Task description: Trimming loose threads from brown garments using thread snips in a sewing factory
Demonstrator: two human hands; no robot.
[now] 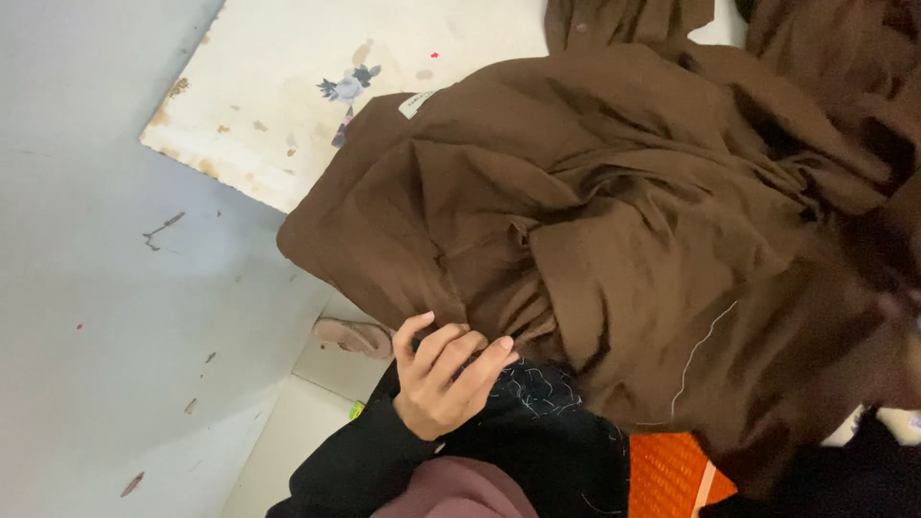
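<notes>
1. At three o'clock, our right hand (887,336) is a dark blur; its grip is unreadable.
2. The brown garment (614,221) runs off the edge at twelve and three o'clock.
3. The sandal (353,336) lies half hidden beneath it.

Left hand at the edge of a brown garment

The left hand (446,376), fingers curled, touches the lower fold of a crumpled brown garment (614,240) that lies over a worn white board (288,96); a pink sandal (353,336) sits just beside it.
</notes>
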